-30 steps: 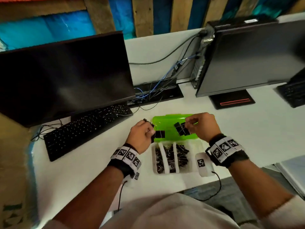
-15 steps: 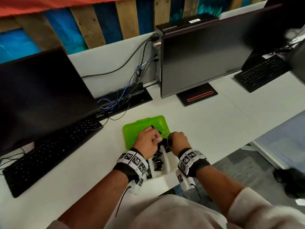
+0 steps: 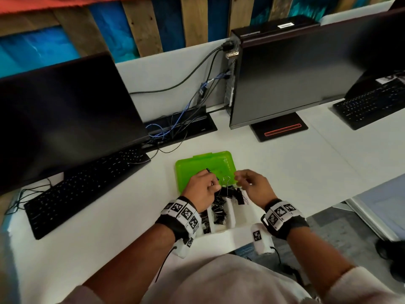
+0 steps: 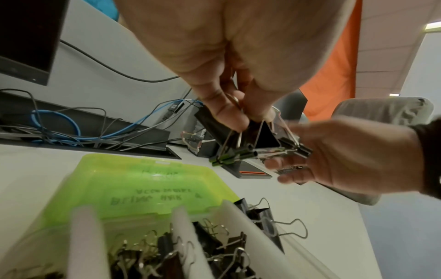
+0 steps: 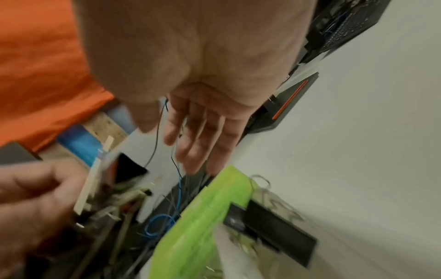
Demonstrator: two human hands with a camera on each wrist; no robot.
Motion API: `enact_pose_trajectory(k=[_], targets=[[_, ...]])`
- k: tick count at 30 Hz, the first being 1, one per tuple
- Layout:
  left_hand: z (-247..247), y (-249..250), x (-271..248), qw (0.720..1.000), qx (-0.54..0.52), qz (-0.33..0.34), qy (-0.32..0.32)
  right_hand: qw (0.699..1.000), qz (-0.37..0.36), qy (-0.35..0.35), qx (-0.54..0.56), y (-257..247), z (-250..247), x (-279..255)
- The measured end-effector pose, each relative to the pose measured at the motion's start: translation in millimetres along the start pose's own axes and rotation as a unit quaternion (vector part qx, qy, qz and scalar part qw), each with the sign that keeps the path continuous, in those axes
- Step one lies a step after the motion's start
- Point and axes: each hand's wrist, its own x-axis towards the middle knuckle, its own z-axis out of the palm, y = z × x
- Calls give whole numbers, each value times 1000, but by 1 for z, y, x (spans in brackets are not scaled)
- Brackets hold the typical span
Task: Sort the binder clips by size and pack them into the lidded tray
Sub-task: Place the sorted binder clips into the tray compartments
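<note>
A white divided tray (image 3: 232, 227) lies near the desk's front edge, its green lid (image 3: 197, 164) folded flat behind it. Black binder clips (image 3: 219, 212) fill its compartments, with large clips (image 3: 239, 196) in the right one. My left hand (image 3: 213, 186) hovers over the tray's back edge. It pinches large black clips (image 4: 264, 138) by their wire handles, as the left wrist view shows between the fingertips (image 4: 235, 120). My right hand (image 3: 241, 177) hangs just right of them, fingers straight and empty (image 5: 198, 149).
A monitor (image 3: 61, 119) and keyboard (image 3: 87, 185) stand to the left. A second monitor (image 3: 306, 69) on its stand (image 3: 279, 129) is behind on the right, with another keyboard (image 3: 372, 104) far right. A cable trough (image 3: 179, 126) runs along the back.
Both hands came together from the lid to the tray's back edge. The right hand has since let go, spread its fingers and drawn slightly right. The left hand keeps its clips.
</note>
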Motion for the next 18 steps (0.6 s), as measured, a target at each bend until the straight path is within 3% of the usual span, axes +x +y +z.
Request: enact_pose_trajectory(k=[2,4,7,10,14,18], targets=[[7,4,3,1000,-2,8,-4,994,-17,-67,88,-11,-8,-7],[14,10,7,1000,-9,12,-11,988,-42,-134,65,-18,-12,-13],[25,15,9,999,-21,12,-29,996,-36,-85,11,-10,-14,-18],[35,19,8,998,-25,8,-62,998,-19,-48,32,6,-19,-24],[52,28,6,994,-38,28,-101,986,62,-116,105,21,-28,-36],[67,35,5,986,-15,56,-158,976,116,-127,134,40,-40,-44]])
